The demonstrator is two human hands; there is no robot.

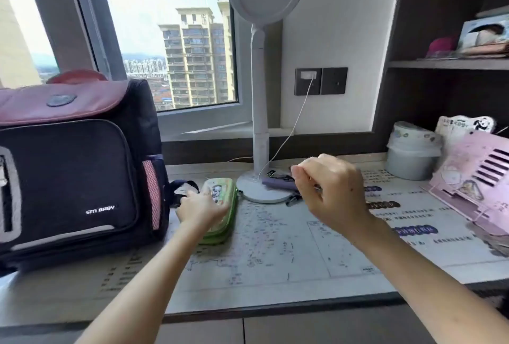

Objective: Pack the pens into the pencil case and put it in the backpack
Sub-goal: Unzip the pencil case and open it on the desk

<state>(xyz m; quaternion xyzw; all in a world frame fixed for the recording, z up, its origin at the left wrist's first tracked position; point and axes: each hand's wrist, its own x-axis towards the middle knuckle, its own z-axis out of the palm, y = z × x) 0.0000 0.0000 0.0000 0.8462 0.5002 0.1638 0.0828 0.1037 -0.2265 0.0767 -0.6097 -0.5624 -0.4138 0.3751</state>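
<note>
A green pencil case (pixel 224 213) lies closed on the desk, just right of the backpack (pixel 71 178). The backpack, dark with a pink flap, stands upright and closed. My left hand (pixel 202 204) rests on the case's left half, with the fingers reaching over its far left edge. A purple pen (pixel 276 182) lies on the lamp base, and a black pen (pixel 293 200) sticks out just below it. My right hand (pixel 329 192) hovers over the pens' right ends with its fingers curled. The hand hides whether it grips a pen.
A white desk lamp (pixel 260 123) stands behind the pens, its cable (pixel 296 123) running to a wall socket. A lidded grey cup (pixel 411 156) and a pink plastic stand (pixel 473 175) sit at the right. A printed mat (pixel 275 247) covers the desk.
</note>
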